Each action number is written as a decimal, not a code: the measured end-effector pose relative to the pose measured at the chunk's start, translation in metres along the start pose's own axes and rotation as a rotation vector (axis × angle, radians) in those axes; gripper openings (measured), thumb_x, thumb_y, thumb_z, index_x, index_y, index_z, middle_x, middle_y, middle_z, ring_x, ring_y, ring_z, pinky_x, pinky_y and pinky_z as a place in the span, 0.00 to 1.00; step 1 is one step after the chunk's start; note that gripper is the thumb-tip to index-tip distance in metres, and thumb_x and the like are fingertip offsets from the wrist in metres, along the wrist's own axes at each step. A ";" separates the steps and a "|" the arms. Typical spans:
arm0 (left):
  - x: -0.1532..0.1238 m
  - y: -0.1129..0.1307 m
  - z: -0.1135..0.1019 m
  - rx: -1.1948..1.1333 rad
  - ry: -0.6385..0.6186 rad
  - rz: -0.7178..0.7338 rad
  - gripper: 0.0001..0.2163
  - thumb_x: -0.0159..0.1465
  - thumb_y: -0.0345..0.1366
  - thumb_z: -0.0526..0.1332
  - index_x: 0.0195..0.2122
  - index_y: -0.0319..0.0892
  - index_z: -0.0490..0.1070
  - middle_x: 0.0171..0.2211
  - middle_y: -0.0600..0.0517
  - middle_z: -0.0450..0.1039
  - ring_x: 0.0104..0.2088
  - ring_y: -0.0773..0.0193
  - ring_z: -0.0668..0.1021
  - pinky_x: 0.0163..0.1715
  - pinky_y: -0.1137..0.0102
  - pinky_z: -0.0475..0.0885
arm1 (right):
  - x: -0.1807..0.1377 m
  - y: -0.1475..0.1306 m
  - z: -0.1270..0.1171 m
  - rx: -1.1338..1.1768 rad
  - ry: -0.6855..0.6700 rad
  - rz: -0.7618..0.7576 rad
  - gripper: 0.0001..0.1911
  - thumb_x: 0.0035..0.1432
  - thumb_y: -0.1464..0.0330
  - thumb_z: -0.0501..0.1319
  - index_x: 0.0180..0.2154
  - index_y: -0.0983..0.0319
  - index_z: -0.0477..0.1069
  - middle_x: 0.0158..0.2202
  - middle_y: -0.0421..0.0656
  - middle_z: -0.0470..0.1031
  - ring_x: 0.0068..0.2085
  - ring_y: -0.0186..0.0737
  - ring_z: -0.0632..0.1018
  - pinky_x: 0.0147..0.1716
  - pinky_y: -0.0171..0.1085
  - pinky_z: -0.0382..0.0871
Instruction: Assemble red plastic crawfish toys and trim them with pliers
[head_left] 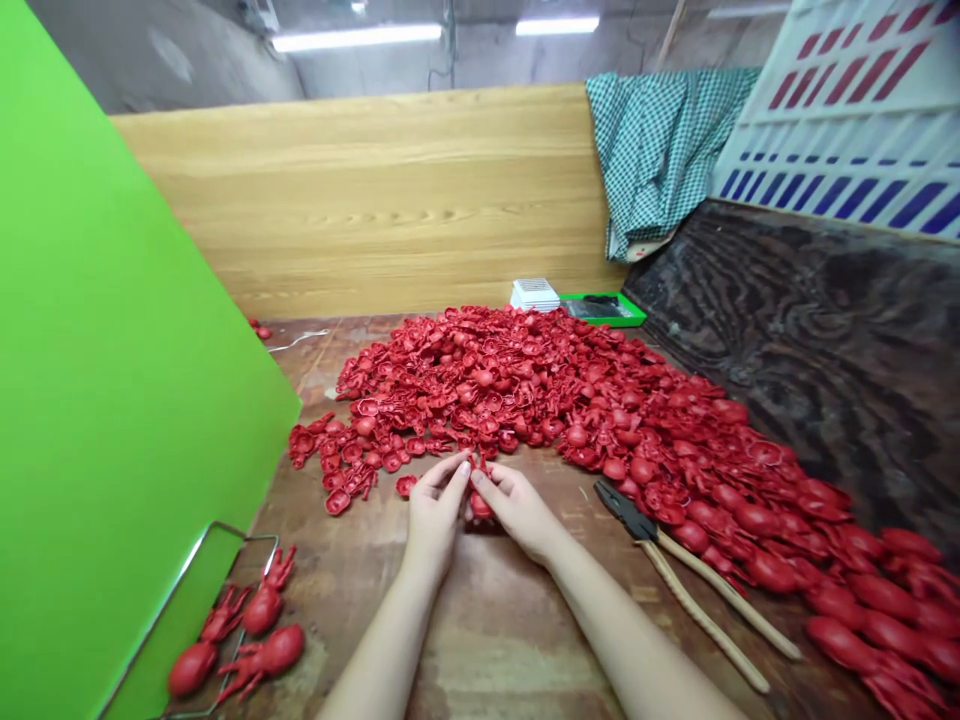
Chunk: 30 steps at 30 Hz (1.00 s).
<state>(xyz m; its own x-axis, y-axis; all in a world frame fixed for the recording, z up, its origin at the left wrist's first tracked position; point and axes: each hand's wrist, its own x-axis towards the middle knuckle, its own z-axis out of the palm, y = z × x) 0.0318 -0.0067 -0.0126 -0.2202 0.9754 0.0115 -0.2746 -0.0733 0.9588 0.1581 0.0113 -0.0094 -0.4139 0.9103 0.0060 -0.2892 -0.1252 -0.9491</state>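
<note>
A scarred brown wooden workbench [517,640] bore a broad heap of red moulded plastic pieces [480,370]. Black-nosed, wood-handled pliers [626,512] lay to the right of the hands. Both bare hands were half closed, fingertips close together. The right hand [517,510], slightly nearer, curled over a small red plastic piece [480,505] directly ahead; the left hand [435,500] was just beside it, its grip unclear. The piece's long axis was hidden.

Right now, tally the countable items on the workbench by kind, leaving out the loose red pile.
Red legged figures: 3
Wooden-handled pliers: 1
Green tray: 1
White box: 1
Total: 6
</note>
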 end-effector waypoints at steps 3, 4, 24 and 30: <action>-0.001 0.002 0.000 -0.034 -0.019 -0.038 0.23 0.58 0.54 0.74 0.45 0.41 0.83 0.38 0.45 0.86 0.29 0.61 0.83 0.26 0.70 0.76 | -0.001 0.000 0.001 -0.048 -0.014 -0.014 0.32 0.56 0.37 0.67 0.29 0.61 0.71 0.19 0.37 0.71 0.22 0.34 0.71 0.25 0.35 0.65; -0.003 0.004 0.001 -0.046 -0.035 -0.054 0.24 0.59 0.56 0.73 0.47 0.41 0.82 0.39 0.44 0.86 0.31 0.59 0.85 0.26 0.69 0.77 | -0.001 0.000 0.002 -0.059 -0.014 -0.021 0.33 0.57 0.37 0.66 0.27 0.61 0.71 0.19 0.37 0.71 0.22 0.34 0.71 0.25 0.35 0.65; -0.009 0.007 0.002 0.020 -0.290 -0.064 0.21 0.62 0.57 0.68 0.37 0.42 0.81 0.38 0.46 0.84 0.41 0.51 0.83 0.49 0.60 0.77 | -0.006 0.006 0.028 -0.064 0.134 -0.198 0.29 0.62 0.41 0.63 0.26 0.59 0.71 0.25 0.39 0.67 0.29 0.38 0.66 0.34 0.38 0.66; -0.006 0.004 0.001 0.067 -0.257 -0.032 0.20 0.63 0.55 0.68 0.32 0.41 0.77 0.32 0.49 0.79 0.36 0.56 0.79 0.41 0.65 0.74 | -0.005 0.010 0.031 -0.008 0.149 -0.162 0.29 0.63 0.40 0.62 0.29 0.59 0.72 0.24 0.37 0.65 0.27 0.36 0.63 0.27 0.34 0.60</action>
<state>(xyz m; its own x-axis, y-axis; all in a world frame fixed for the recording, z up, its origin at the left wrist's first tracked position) 0.0325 -0.0126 -0.0082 0.0351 0.9984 0.0440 -0.2136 -0.0356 0.9763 0.1303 -0.0065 -0.0095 -0.2304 0.9665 0.1131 -0.3350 0.0304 -0.9417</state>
